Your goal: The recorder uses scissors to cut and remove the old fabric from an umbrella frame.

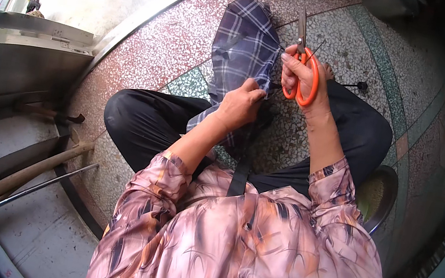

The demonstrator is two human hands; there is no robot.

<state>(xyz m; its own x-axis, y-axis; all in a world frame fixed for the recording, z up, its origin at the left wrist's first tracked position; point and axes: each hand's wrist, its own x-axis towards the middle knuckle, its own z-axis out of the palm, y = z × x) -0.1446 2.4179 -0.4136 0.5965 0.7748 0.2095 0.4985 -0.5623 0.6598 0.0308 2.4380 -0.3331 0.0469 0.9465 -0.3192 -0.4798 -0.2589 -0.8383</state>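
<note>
Dark blue plaid cloth with white lines (245, 41), which looks like an umbrella's canopy, hangs in folds between my knees. My left hand (239, 104) pinches its right edge, fingers closed. Just to the right, my right hand (301, 81) is closed around scissors with orange handles (313, 86). Their metal blades point away from me, beside the cloth's edge. A thin dark strand or wire sticks up by the scissors' pivot; I cannot tell which. Part of the cloth is hidden under my left forearm.
Speckled stone floor (148, 57) with green bands lies around my legs. On the left stand a metal cabinet (25, 64), a wooden pole (33, 173) and a thin metal rod (40, 189). A black knob on a rod (362, 86) is beyond my right knee; a round container (379, 196) sits beside it.
</note>
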